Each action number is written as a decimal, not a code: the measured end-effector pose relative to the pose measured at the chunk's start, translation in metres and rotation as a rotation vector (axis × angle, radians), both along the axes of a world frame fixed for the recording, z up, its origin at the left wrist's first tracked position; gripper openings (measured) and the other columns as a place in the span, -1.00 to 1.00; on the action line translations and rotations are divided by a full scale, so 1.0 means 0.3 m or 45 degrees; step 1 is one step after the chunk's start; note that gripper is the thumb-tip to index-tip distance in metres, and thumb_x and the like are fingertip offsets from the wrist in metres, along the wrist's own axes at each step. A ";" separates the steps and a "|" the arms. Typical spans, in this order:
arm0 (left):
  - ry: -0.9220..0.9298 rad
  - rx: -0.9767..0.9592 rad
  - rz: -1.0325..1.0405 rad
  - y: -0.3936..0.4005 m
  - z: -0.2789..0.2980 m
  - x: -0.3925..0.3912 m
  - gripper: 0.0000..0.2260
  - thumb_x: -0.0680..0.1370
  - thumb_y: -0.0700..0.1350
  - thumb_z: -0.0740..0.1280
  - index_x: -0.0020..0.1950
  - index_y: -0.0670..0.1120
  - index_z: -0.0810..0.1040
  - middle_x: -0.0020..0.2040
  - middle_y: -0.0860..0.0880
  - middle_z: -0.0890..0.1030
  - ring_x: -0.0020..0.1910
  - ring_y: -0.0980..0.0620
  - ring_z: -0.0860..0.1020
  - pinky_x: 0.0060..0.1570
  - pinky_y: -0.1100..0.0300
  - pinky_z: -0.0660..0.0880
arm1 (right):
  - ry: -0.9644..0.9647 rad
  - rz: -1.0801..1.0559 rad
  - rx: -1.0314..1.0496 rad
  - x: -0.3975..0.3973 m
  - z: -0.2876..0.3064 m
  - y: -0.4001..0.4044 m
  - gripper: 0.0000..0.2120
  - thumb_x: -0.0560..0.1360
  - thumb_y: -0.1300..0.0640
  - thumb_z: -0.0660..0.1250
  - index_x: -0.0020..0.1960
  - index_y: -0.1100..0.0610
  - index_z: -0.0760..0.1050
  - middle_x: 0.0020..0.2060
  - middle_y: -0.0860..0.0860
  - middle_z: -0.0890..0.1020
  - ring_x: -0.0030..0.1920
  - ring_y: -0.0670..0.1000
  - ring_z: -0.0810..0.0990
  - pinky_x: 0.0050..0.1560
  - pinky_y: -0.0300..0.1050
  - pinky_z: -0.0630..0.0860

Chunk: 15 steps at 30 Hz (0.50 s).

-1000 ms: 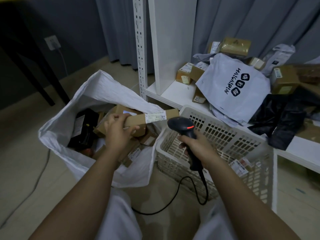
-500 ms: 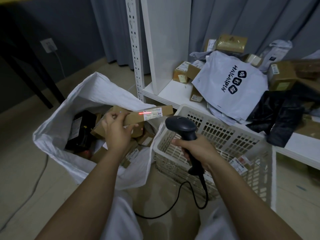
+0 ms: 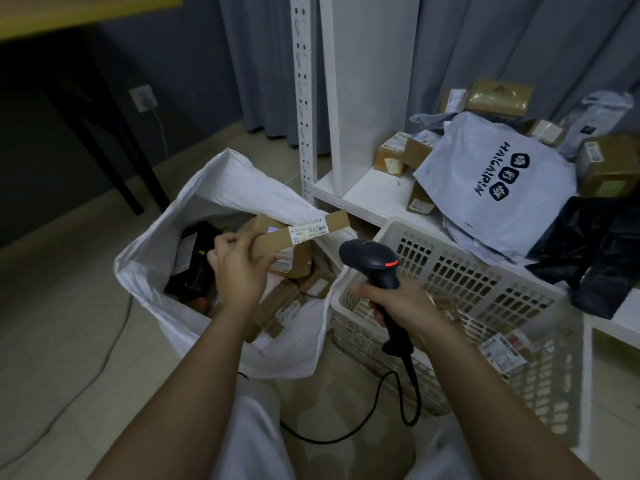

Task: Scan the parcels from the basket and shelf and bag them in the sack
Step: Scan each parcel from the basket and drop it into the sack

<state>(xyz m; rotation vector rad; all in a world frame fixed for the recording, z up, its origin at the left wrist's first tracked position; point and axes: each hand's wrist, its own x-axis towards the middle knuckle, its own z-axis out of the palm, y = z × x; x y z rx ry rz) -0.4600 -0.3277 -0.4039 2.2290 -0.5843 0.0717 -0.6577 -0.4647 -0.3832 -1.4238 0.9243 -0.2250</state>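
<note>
Sack [image 3: 221, 188], at left, stands open on the floor and already holds several boxed parcels. Left hand [image 3: 239, 268] grips a long flat parcel [image 3: 298, 230] above its mouth, label upward. Right hand [image 3: 398, 303] is wrapped round the scanner [image 3: 374, 261] handle beside the basket [image 3: 450, 258]. Basket appears nearly emptied; the shelf [image 3: 367, 192], at right, still carries many parcels, so much work seems to remain.

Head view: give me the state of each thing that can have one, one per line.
left hand: grips the long flat parcel
long flat parcel: held over the sack, label up
right hand: grips the scanner
scanner: red light lit, cable attached
sack: mouth open, parcels inside
basket: upright, nearly empty
shelf: piled with parcels
</note>
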 end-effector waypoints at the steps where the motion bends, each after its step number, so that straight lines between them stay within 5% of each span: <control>1: -0.005 0.004 0.030 0.021 0.001 0.013 -0.61 0.45 -0.05 0.48 0.26 -0.03 0.56 0.23 -0.14 0.35 0.23 -0.17 0.26 0.08 0.17 0.24 | -0.013 -0.006 0.008 0.015 -0.004 0.005 -0.80 0.42 0.15 0.49 -0.24 0.21 0.51 -0.47 0.07 0.50 -0.49 -0.02 0.44 -0.41 -0.15 0.40; 10: -0.105 0.005 0.408 0.188 -0.021 0.199 -0.66 0.48 -0.14 0.44 0.23 -0.19 0.53 0.24 -0.25 0.37 0.17 -0.24 0.42 0.07 0.06 0.37 | -0.054 -0.065 0.048 0.165 -0.045 0.043 -0.79 0.45 0.17 0.47 -0.24 0.21 0.47 -0.48 0.09 0.49 -0.51 0.00 0.43 -0.45 -0.15 0.37; 12: -0.022 0.132 0.364 0.190 -0.051 0.242 -0.60 0.53 -0.25 0.32 0.37 -0.21 0.41 0.34 -0.31 0.33 0.18 -0.25 0.44 0.03 0.10 0.35 | -0.048 -0.077 0.066 0.187 -0.057 0.044 -0.80 0.45 0.18 0.47 -0.23 0.21 0.48 -0.46 0.10 0.50 -0.49 0.01 0.44 -0.45 -0.15 0.38; 15: 0.250 0.248 0.060 0.169 -0.115 0.263 -0.34 0.53 -0.29 0.27 0.57 -0.13 0.06 0.57 -0.22 -0.04 0.32 -0.17 0.38 0.10 0.19 0.31 | -0.029 -0.077 0.086 0.198 -0.067 0.038 -0.83 0.44 0.18 0.47 -0.20 0.21 0.50 -0.44 0.10 0.52 -0.48 0.01 0.45 -0.44 -0.15 0.39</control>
